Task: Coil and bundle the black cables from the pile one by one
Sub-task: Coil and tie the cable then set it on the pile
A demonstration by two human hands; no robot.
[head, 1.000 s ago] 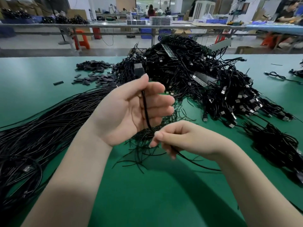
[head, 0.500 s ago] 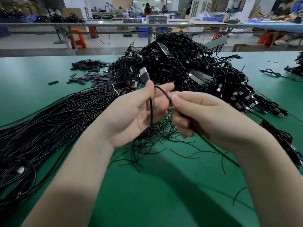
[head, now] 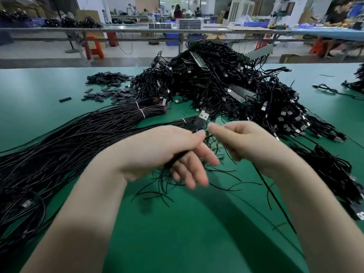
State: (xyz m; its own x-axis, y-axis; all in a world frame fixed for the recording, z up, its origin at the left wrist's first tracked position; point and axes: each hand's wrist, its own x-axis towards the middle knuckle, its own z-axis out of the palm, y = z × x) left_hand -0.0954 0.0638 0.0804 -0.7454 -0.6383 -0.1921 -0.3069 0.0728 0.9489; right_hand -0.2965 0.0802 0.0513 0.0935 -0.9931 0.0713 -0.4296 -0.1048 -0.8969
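Note:
My left hand (head: 167, 150) holds one black cable, pinching it just below its USB plug (head: 201, 120), which sticks up past the thumb; the cable runs across the palm and the fingers point down. My right hand (head: 248, 142) is close beside it with curled fingers gripping the same cable (head: 275, 200), whose length trails down to the right over the green table (head: 187, 233). The big pile of black cables (head: 226, 89) lies behind both hands.
Long straight tied cable bundles (head: 69, 138) spread across the left. Small black sleeves (head: 110, 85) lie scattered at the back left. More coiled cables (head: 331, 168) sit at the right, and loose short wire ends (head: 177, 186) lie under my hands.
My left hand has turned palm-down with the plug still in its grip. My right hand has swung round to the right of it, carrying the cable around the left hand.

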